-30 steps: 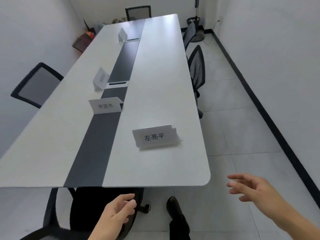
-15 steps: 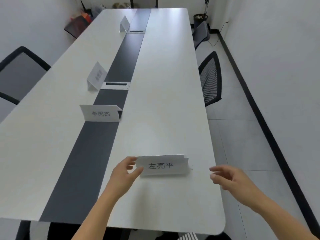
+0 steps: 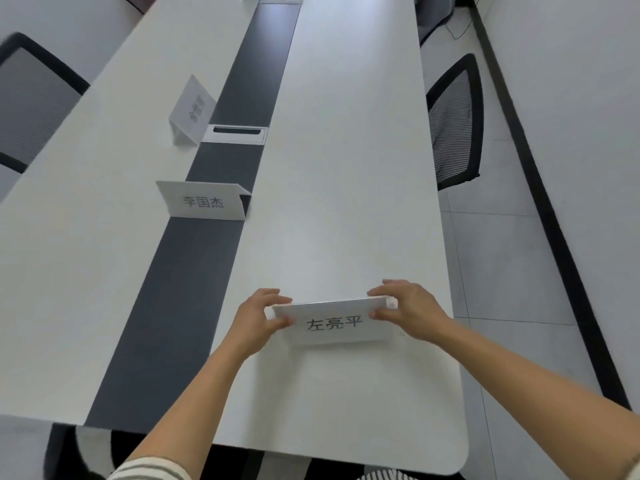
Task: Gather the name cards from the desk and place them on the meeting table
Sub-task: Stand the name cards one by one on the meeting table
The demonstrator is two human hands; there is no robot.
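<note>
A white folded name card [image 3: 337, 322] with black characters stands on the near right part of the long white meeting table [image 3: 346, 168]. My left hand [image 3: 256, 318] pinches its left end and my right hand [image 3: 405, 308] pinches its right end. A second name card [image 3: 202, 200] stands further back on the dark centre strip. A third name card [image 3: 192, 110] stands beyond it, turned sideways on the left half of the table.
A silver cable hatch [image 3: 235, 134] is set in the dark strip [image 3: 166, 306]. A black mesh chair [image 3: 455, 119] stands along the right side, another chair [image 3: 31, 98] on the left. Tiled floor [image 3: 502, 271] runs between table and right wall.
I have stepped closer to the table. Both hands rose from below the table edge and closed on the two ends of the nearest name card.
</note>
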